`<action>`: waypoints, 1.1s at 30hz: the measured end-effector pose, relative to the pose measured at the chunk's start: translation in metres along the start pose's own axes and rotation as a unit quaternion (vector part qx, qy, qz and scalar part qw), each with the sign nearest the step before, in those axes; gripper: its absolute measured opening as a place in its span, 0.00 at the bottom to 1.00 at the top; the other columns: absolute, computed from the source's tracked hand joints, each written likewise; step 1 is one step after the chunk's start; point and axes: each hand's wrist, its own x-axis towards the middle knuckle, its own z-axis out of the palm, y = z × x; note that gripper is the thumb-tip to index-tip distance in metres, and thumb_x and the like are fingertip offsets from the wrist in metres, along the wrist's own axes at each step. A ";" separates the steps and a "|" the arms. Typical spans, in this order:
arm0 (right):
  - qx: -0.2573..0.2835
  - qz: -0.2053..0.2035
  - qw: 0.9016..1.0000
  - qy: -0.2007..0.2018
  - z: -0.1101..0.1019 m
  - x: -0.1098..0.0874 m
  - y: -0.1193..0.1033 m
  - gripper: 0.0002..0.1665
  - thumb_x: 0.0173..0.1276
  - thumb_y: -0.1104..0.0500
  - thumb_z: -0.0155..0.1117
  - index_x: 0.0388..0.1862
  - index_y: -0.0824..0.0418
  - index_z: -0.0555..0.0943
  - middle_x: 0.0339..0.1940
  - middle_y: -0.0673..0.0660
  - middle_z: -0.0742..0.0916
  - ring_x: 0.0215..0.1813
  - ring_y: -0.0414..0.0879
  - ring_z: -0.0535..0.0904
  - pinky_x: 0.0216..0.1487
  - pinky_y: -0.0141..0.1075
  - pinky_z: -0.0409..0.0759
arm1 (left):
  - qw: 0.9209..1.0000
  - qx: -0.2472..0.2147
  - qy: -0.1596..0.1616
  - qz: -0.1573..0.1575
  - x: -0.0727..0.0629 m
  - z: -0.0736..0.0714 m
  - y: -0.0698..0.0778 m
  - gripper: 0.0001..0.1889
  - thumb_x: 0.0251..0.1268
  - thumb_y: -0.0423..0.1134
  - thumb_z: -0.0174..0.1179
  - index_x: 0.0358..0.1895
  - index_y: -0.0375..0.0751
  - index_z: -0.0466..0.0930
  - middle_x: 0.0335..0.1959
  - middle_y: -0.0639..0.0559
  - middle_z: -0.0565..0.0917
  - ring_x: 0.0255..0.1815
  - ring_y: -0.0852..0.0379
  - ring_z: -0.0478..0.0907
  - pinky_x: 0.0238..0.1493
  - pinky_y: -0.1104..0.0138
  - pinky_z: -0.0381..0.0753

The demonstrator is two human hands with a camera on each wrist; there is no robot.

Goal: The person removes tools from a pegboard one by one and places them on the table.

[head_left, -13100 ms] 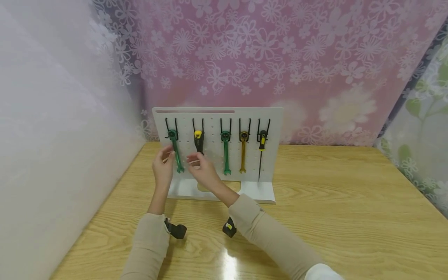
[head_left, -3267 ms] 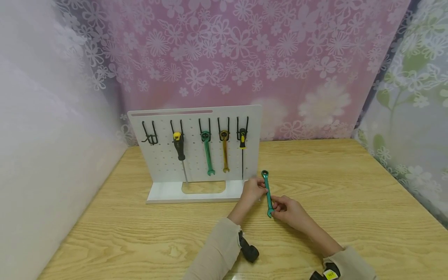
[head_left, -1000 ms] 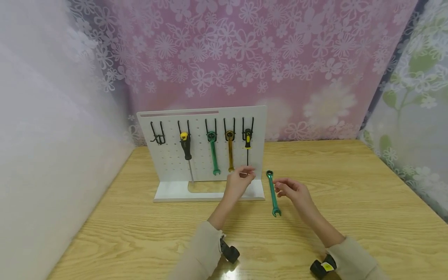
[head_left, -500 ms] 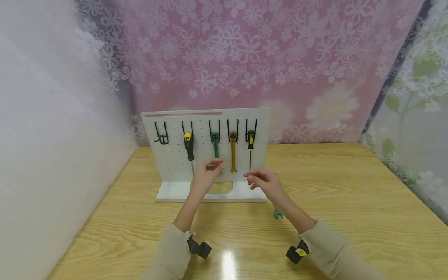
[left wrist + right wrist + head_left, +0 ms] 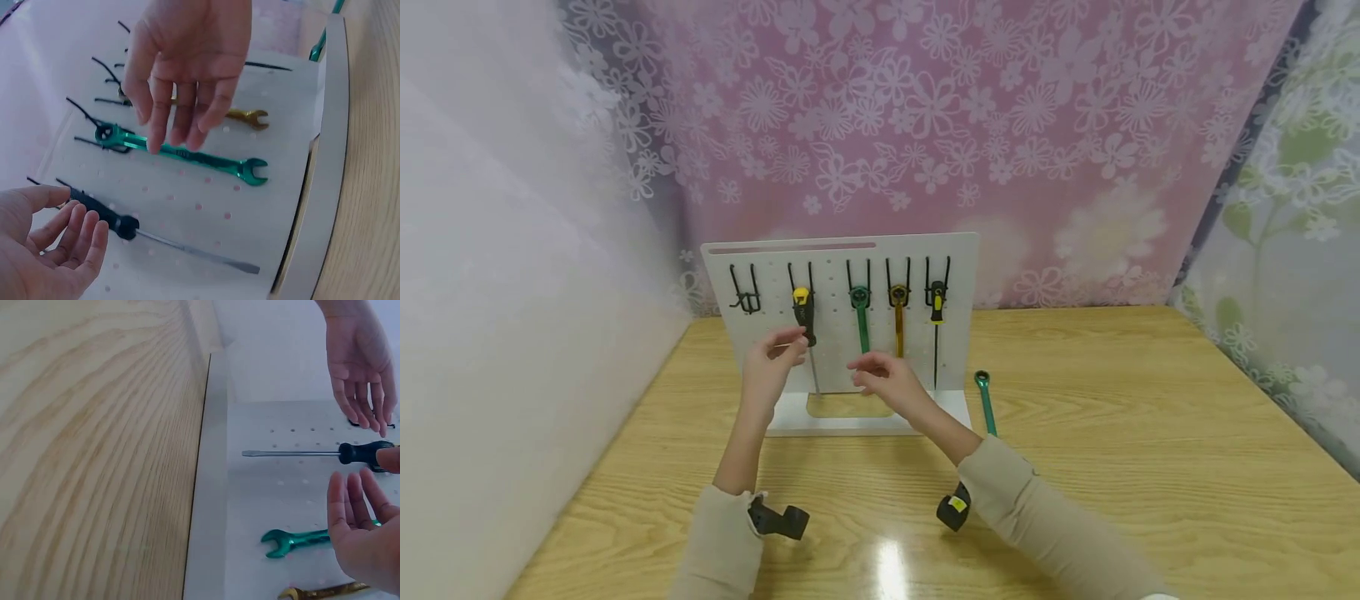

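Observation:
On a white pegboard stand (image 5: 842,242) hangs a flat-blade screwdriver (image 5: 806,317) with a black handle and yellow cap. My left hand (image 5: 767,371) is just left of its handle, fingers loosely bent, holding nothing. My right hand (image 5: 891,385) hovers before the lower part of a green wrench (image 5: 861,321), also holding nothing. In the left wrist view, the screwdriver's handle (image 5: 103,212) lies close behind the left fingertips; contact is hard to tell. The right wrist view shows the screwdriver shaft (image 5: 294,454) between both hands. Another green wrench (image 5: 987,404) lies on the table, its lower end hidden by my right sleeve.
A gold wrench (image 5: 898,321) and a thin black-and-yellow screwdriver (image 5: 937,304) hang farther right on the board. The leftmost hook (image 5: 746,292) is bare. Wooden table (image 5: 1150,417) extends right of the stand. A white wall (image 5: 550,292) rises on the left.
The green wrench from the leftmost hook was carried right, laid on the table beside the stand and let go. Since then both hands have moved left, back in front of the pegboard.

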 end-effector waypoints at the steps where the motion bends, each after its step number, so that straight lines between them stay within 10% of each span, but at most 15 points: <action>1: 0.006 0.007 1.000 0.001 0.004 0.006 0.005 0.16 0.68 0.65 0.54 0.51 0.74 0.74 0.47 0.68 0.78 0.48 0.60 0.75 0.48 0.48 0.76 | 1.000 -0.006 0.012 -0.002 0.002 -0.002 -0.002 0.15 0.64 0.37 0.57 0.51 0.34 0.76 0.45 0.45 0.77 0.44 0.49 0.76 0.45 0.67 0.77; 8: -0.026 0.025 0.999 0.026 0.029 0.036 0.032 0.15 0.65 0.65 0.57 0.51 0.69 0.75 0.46 0.62 0.80 0.48 0.54 0.76 0.47 0.45 0.76 | 0.996 -0.066 0.067 0.003 0.012 -0.001 -0.020 0.14 0.64 0.33 0.57 0.51 0.32 0.75 0.45 0.44 0.77 0.43 0.55 0.75 0.45 0.68 0.76; 33: -0.142 -0.034 0.989 0.023 0.048 0.037 0.049 0.16 0.62 0.67 0.61 0.50 0.67 0.75 0.40 0.57 0.82 0.43 0.50 0.79 0.42 0.35 0.78 | 0.987 -0.160 0.029 0.015 0.021 0.017 -0.032 0.22 0.62 0.28 0.58 0.59 0.34 0.67 0.52 0.41 0.74 0.51 0.51 0.71 0.54 0.65 0.70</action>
